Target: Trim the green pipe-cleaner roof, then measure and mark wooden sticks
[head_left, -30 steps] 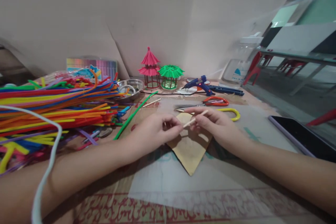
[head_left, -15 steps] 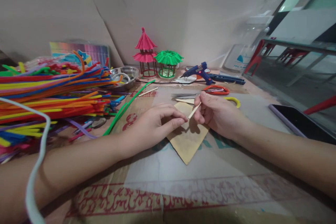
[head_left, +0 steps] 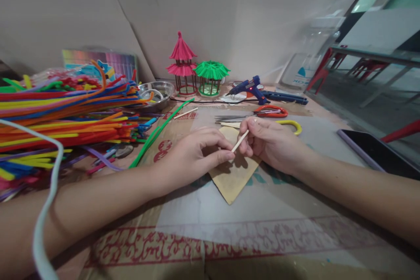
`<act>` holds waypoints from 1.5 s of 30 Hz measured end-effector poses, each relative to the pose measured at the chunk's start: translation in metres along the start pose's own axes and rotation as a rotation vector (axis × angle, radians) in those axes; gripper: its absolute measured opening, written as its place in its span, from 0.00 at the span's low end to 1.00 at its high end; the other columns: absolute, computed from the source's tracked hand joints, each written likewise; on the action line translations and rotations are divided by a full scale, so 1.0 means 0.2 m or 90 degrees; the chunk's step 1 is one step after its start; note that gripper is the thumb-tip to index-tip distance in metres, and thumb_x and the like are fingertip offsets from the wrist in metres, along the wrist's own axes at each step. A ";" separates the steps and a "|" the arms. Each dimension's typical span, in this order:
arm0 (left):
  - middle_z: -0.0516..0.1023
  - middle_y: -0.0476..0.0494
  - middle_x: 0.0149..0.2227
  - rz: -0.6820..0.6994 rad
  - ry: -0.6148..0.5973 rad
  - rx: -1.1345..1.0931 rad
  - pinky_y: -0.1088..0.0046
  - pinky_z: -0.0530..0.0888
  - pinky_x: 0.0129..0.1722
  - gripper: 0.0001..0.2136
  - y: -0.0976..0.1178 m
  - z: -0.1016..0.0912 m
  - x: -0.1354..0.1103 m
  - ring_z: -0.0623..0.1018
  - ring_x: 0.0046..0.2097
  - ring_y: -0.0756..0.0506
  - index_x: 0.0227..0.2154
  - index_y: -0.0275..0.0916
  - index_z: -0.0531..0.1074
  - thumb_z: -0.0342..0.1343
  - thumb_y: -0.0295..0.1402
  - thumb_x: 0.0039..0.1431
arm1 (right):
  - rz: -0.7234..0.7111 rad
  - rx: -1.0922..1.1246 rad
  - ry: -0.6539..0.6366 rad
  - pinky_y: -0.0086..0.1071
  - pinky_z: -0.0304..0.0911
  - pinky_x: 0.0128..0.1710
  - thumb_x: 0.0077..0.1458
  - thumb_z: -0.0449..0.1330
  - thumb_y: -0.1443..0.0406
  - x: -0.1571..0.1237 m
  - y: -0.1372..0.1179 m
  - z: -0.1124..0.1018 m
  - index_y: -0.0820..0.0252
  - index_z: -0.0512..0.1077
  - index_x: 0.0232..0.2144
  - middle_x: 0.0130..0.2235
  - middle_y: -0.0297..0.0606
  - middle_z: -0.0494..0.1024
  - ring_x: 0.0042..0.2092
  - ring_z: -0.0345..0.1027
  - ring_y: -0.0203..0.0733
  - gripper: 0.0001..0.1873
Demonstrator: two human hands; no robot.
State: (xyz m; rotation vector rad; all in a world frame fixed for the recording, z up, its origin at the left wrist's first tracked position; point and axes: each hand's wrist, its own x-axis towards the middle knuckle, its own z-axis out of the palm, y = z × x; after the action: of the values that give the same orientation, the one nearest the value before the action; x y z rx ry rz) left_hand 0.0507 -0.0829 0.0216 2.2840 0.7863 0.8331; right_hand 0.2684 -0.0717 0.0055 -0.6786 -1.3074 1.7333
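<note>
A thin wooden stick (head_left: 239, 141) is pinched in my right hand (head_left: 269, 143), its lower tip pointing down toward the fingertips of my left hand (head_left: 196, 154). My left hand lies curled on a brown cardboard piece (head_left: 232, 176) cut to a point at its near end, fingers closed against the stick's tip. Both hands rest on the tabletop over the cardboard.
A big heap of coloured pipe cleaners (head_left: 65, 109) fills the left. A green pipe cleaner (head_left: 156, 133), orange scissors (head_left: 262, 113), a blue glue gun (head_left: 247, 89), a metal bowl (head_left: 156, 94), pink pagoda (head_left: 181, 65) and green pagoda (head_left: 210, 76) lie beyond. A dark phone (head_left: 377, 153) sits right.
My right hand has drawn the stick down and left until its tip meets my left fingertips. The view has shifted slightly; my left hand stays on the cardboard.
</note>
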 end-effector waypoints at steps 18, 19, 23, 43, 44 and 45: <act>0.73 0.39 0.53 0.061 -0.144 0.220 0.57 0.67 0.58 0.14 -0.06 -0.01 0.01 0.71 0.56 0.38 0.47 0.39 0.72 0.58 0.35 0.59 | -0.245 -0.667 -0.088 0.26 0.61 0.29 0.65 0.56 0.65 -0.10 -0.03 0.07 0.59 0.70 0.29 0.27 0.33 0.78 0.28 0.70 0.34 0.11; 0.73 0.39 0.52 0.065 -0.156 0.223 0.57 0.67 0.58 0.13 -0.06 -0.02 0.01 0.71 0.56 0.38 0.46 0.39 0.72 0.57 0.36 0.60 | -0.252 -0.684 -0.113 0.26 0.62 0.30 0.65 0.55 0.66 -0.11 -0.03 0.08 0.59 0.71 0.29 0.28 0.34 0.80 0.29 0.72 0.34 0.11; 0.73 0.39 0.51 0.085 -0.172 0.228 0.58 0.68 0.57 0.12 -0.07 -0.02 0.01 0.72 0.55 0.39 0.45 0.39 0.70 0.56 0.37 0.61 | -0.270 -0.757 -0.153 0.29 0.63 0.34 0.66 0.53 0.66 -0.10 -0.03 0.10 0.60 0.73 0.32 0.31 0.37 0.81 0.33 0.74 0.38 0.12; 0.73 0.38 0.52 0.077 -0.173 0.260 0.55 0.67 0.58 0.12 -0.06 -0.01 0.01 0.71 0.55 0.37 0.45 0.38 0.70 0.55 0.36 0.60 | -0.323 -0.844 -0.139 0.35 0.60 0.35 0.69 0.48 0.63 -0.09 -0.02 0.09 0.59 0.70 0.27 0.28 0.39 0.76 0.32 0.67 0.42 0.18; 0.73 0.37 0.52 0.079 -0.174 0.257 0.55 0.67 0.58 0.13 -0.07 -0.01 0.01 0.71 0.55 0.37 0.45 0.38 0.70 0.56 0.37 0.60 | -0.317 -0.830 -0.153 0.35 0.60 0.35 0.69 0.48 0.63 -0.09 -0.02 0.10 0.59 0.70 0.28 0.28 0.39 0.76 0.32 0.67 0.41 0.19; 0.73 0.37 0.52 0.082 -0.178 0.252 0.55 0.67 0.58 0.14 -0.07 -0.01 0.01 0.71 0.55 0.37 0.46 0.38 0.69 0.56 0.38 0.61 | -0.308 -0.814 -0.176 0.34 0.61 0.36 0.69 0.47 0.63 -0.08 -0.02 0.10 0.59 0.70 0.28 0.29 0.39 0.77 0.32 0.68 0.41 0.19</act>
State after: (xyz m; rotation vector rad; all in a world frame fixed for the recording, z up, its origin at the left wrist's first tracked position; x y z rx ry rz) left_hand 0.0453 -0.0727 0.0148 2.7482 0.7305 0.4202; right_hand 0.2623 -0.0955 0.0144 -0.6828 -2.5065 0.4465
